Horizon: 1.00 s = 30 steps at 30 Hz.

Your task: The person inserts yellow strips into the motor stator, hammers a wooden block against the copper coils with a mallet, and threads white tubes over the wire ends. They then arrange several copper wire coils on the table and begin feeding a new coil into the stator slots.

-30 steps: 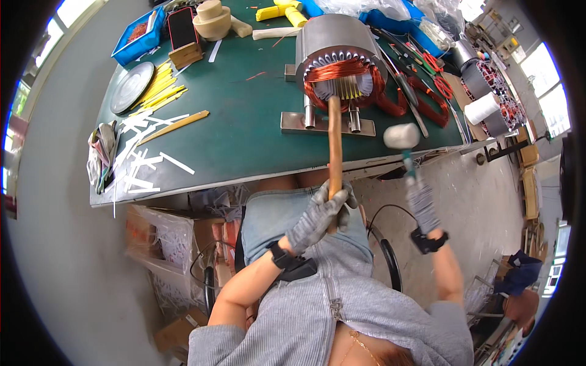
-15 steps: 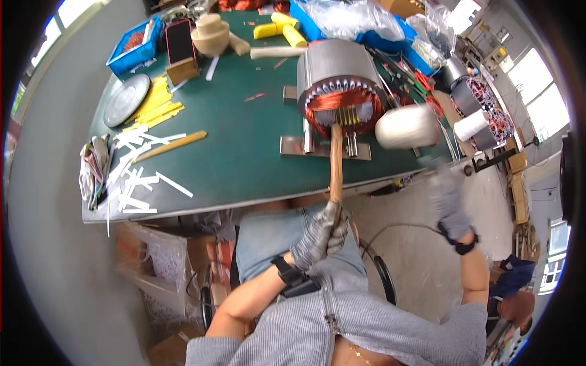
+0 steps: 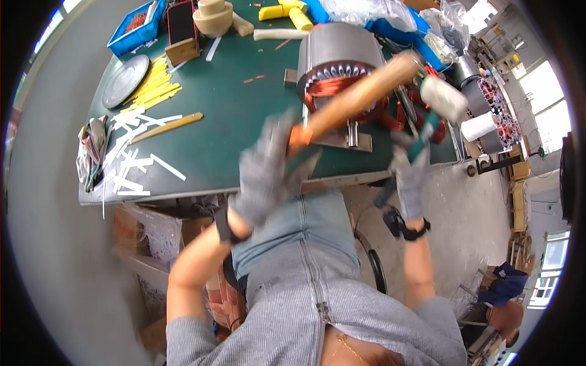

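Holding a wooden stick [image 3: 360, 97] in my left hand [image 3: 265, 174], fingers closed around its lower end, I see it slant up across the stator [image 3: 342, 61] at upper centre of the frame; the picture is blurred there, so I cannot tell whether its tip touches the copper coils [image 3: 332, 85]. My right hand [image 3: 410, 174] is closed on the green handle of a mallet [image 3: 442, 97], whose white head sits just right of the stator. Judged from the coils sitting in the slots and both tools raised, the winding looks seated and shaping of the coil ends appears to be under way, not finished.

Containers: a blue tray [image 3: 135, 27] at upper left holds small reddish parts, too small to identify. A second blue bin [image 3: 394, 27] at upper right lies behind clear plastic bags [image 3: 360, 9]; contents hidden. White paper strips [image 3: 131, 155] and yellow strips [image 3: 152, 82] lie loose on the green bench [image 3: 226, 122], left of centre
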### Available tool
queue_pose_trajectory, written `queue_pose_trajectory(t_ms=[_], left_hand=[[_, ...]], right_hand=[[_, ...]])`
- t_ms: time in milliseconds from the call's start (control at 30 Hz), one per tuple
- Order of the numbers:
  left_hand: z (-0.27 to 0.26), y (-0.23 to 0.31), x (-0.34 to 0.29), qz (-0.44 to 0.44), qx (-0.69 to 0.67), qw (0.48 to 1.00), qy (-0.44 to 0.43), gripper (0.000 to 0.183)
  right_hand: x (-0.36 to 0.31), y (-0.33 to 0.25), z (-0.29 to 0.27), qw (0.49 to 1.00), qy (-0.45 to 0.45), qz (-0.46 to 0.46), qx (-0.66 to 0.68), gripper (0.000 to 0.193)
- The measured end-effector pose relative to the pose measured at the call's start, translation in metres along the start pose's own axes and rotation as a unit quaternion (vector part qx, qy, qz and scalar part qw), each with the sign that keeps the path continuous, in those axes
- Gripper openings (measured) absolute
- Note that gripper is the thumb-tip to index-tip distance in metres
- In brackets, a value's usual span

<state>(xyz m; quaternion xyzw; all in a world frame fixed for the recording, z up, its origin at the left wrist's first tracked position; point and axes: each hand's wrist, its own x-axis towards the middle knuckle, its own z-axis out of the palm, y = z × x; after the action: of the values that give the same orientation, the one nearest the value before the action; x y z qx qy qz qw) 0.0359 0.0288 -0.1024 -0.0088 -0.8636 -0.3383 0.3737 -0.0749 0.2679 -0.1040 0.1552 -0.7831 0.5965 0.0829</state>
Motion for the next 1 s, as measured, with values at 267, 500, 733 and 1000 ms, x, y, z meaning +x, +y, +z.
queue_pose_trajectory(t_ms=[267, 500, 733, 1000], left_hand=[[0.036, 0.016, 0.111, -0.086, 0.232, 0.96, -0.128, 0.07], [0.053, 0.006, 0.081, -0.107, 0.012, 0.993, 0.053, 0.068], [0.054, -0.01, 0.027, -0.314, -0.333, 0.883, 0.099, 0.042], [0.062, 0.072, -0.076, -0.411, -0.607, 0.651, -0.197, 0.027]], right_hand=[[0.055, 0.013, 0.074, 0.996, 0.066, -0.039, 0.048, 0.046], [0.055, -0.033, 0.047, 0.983, 0.052, -0.101, -0.141, 0.053], [0.038, -0.065, 0.017, 0.971, -0.061, -0.136, -0.186, 0.033], [-0.039, 0.096, -0.146, 0.689, -0.158, -0.32, -0.631, 0.037]])
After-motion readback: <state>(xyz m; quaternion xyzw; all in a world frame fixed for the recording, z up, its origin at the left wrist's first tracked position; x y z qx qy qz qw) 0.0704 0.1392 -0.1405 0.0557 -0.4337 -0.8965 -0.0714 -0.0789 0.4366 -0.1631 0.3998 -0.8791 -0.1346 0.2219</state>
